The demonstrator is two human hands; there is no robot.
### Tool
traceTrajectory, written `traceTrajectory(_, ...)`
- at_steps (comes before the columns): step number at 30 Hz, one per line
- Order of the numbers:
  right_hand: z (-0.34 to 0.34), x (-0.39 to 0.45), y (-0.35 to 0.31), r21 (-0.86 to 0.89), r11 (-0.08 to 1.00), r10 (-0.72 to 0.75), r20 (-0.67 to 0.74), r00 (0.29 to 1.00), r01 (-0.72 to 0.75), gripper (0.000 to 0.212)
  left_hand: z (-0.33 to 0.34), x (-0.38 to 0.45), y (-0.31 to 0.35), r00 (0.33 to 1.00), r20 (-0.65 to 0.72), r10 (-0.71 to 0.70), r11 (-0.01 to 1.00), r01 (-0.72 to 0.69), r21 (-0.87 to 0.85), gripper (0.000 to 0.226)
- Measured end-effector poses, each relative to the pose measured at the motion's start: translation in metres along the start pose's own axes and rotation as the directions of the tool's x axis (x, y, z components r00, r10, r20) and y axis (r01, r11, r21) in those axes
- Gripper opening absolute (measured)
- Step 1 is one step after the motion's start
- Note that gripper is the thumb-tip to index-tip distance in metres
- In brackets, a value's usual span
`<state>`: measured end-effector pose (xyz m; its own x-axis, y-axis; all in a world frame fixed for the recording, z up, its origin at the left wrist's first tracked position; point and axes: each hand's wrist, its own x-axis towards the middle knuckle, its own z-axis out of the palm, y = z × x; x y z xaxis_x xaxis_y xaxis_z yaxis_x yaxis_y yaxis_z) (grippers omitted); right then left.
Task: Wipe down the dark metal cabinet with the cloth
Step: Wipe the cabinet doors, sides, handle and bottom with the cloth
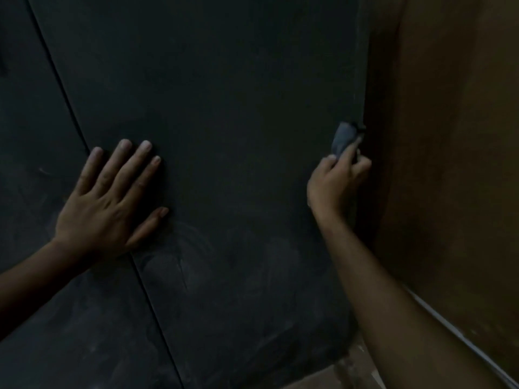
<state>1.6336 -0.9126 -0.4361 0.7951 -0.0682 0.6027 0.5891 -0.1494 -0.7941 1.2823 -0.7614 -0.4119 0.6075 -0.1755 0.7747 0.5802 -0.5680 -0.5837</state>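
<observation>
Left hand (112,200) spread flat on the smooth, dusty dark cabinet (224,136); right hand (337,181) pinching a crumpled grey cloth (343,138) just above its knuckles, at the edge.

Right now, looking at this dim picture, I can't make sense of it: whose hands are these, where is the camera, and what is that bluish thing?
There is no machine here. A person wears a camera on the head, so the one picture looks forward and down along their own arms. The big dark surface is a metal cabinet; the thin line running down it looks like the seam between two doors. The left hand lies flat on the cabinet, fingers spread, holding nothing. The right hand grips a small bluish-grey cloth and presses it at the cabinet's right edge, beside a brown wall. Faint pale smears show lower on the cabinet; whether dust or wipe marks, I cannot tell.
</observation>
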Motion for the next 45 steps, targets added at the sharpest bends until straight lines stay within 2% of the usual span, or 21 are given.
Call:
traceTrajectory(3,-0.002,-0.003,-0.013,-0.08,0.97,-0.23,0.011,0.973,0.23,0.059,-0.001,0.0,0.001,1.0,0.009,-0.007,1.0,0.007,-0.001,0.082)
traceTrajectory(5,-0.008,-0.037,0.021,-0.068,0.969,-0.233,0.06,0.971,0.237,0.053,-0.001,0.0,0.001,1.0,0.019,-0.01,1.0,0.01,-0.004,0.082)
traceTrajectory(8,-0.022,-0.111,0.096,-0.12,0.989,0.105,0.191,0.976,-0.083,0.05,0.0,0.0,0.0,0.999,0.028,-0.019,1.0,0.019,-0.004,0.082)
traceTrajectory(10,-0.026,-0.133,0.118,-0.144,0.92,0.391,0.247,0.887,-0.365,0.054,-0.001,0.0,0.001,0.999,0.032,-0.016,1.0,0.016,-0.002,0.083)
traceTrajectory(12,-0.014,-0.121,0.103,-0.088,0.855,0.517,0.218,0.828,-0.511,0.056,-0.001,0.0,0.0,0.999,0.035,-0.013,1.0,0.012,0.009,0.083)
traceTrajectory(14,-0.002,-0.102,0.062,-0.001,0.904,0.422,0.152,0.894,-0.427,0.059,-0.001,0.0,0.001,0.999,0.035,-0.012,1.0,0.012,0.009,0.082)
traceTrajectory(16,0.005,-0.11,0.022,0.033,0.998,0.056,0.145,0.988,-0.062,0.066,0.0,0.0,0.001,1.0,0.025,-0.009,1.0,0.009,0.006,0.081)
traceTrajectory(18,0.002,-0.143,0.015,-0.018,0.94,-0.324,0.255,0.911,0.339,0.07,0.0,-0.001,0.002,1.0,0.025,-0.01,1.0,0.01,0.015,0.081)
traceTrajectory(20,-0.014,-0.178,0.045,-0.005,0.844,-0.49,0.398,0.775,0.536,0.073,0.0,-0.002,0.001,1.0,0.024,-0.01,1.0,0.01,0.027,0.082)
traceTrajectory(21,-0.024,-0.184,0.067,0.03,0.834,-0.503,0.448,0.739,0.55,0.075,-0.001,-0.002,0.002,1.0,0.021,-0.008,1.0,0.007,0.028,0.082)
traceTrajectory(22,-0.034,-0.183,0.082,0.06,0.866,-0.465,0.466,0.753,0.497,0.075,-0.001,-0.001,0.002,1.0,0.021,-0.006,1.0,0.005,0.024,0.082)
traceTrajectory(24,-0.043,-0.165,0.086,0.096,0.97,-0.244,0.388,0.889,0.224,0.068,-0.001,0.0,0.001,1.0,0.029,-0.012,1.0,0.011,0.015,0.082)
traceTrajectory(26,-0.031,-0.141,0.063,0.147,0.989,-0.048,0.23,0.972,0.014,0.063,-0.002,0.0,0.001,0.999,0.035,-0.014,1.0,0.014,0.014,0.082)
traceTrajectory(27,-0.022,-0.136,0.044,0.137,0.99,-0.048,0.178,0.983,0.024,0.063,-0.002,0.0,0.002,0.999,0.035,-0.013,1.0,0.012,0.017,0.082)
traceTrajectory(29,-0.01,-0.154,0.014,0.059,0.965,-0.264,0.19,0.946,0.257,0.066,-0.002,0.0,0.001,0.999,0.037,-0.006,1.0,0.005,0.017,0.081)
traceTrajectory(32,-0.016,-0.211,0.03,0.047,0.782,-0.589,0.384,0.711,0.622,0.071,-0.004,0.0,0.0,0.998,0.062,-0.005,1.0,0.005,-0.006,0.078)
traceTrajectory(34,-0.031,-0.216,0.063,0.086,0.793,-0.566,0.47,0.677,0.603,0.073,-0.006,0.001,-0.001,0.997,0.079,0.001,1.0,0.0,-0.014,0.074)
traceTrajectory(38,-0.029,-0.165,0.044,0.043,0.968,-0.248,0.3,0.921,0.247,0.065,-0.01,0.003,-0.002,0.996,0.086,0.003,0.998,0.003,-0.066,0.07)
traceTrajectory(40,-0.005,-0.155,-0.006,0.043,0.964,-0.264,0.207,0.942,0.261,0.066,-0.015,0.005,-0.003,0.997,0.083,0.003,0.995,0.005,-0.103,0.067)
traceTrajectory(42,0.008,-0.181,-0.046,0.058,0.883,-0.466,0.228,0.855,0.466,0.07,-0.021,0.005,-0.007,0.994,0.108,0.034,0.988,-0.017,-0.15,0.065)
traceTrajectory(45,0.001,-0.238,-0.024,0.128,0.581,-0.772,0.4,0.494,0.804,0.074,-0.03,-0.001,-0.026,0.979,0.151,0.139,0.982,-0.118,-0.145,0.062)
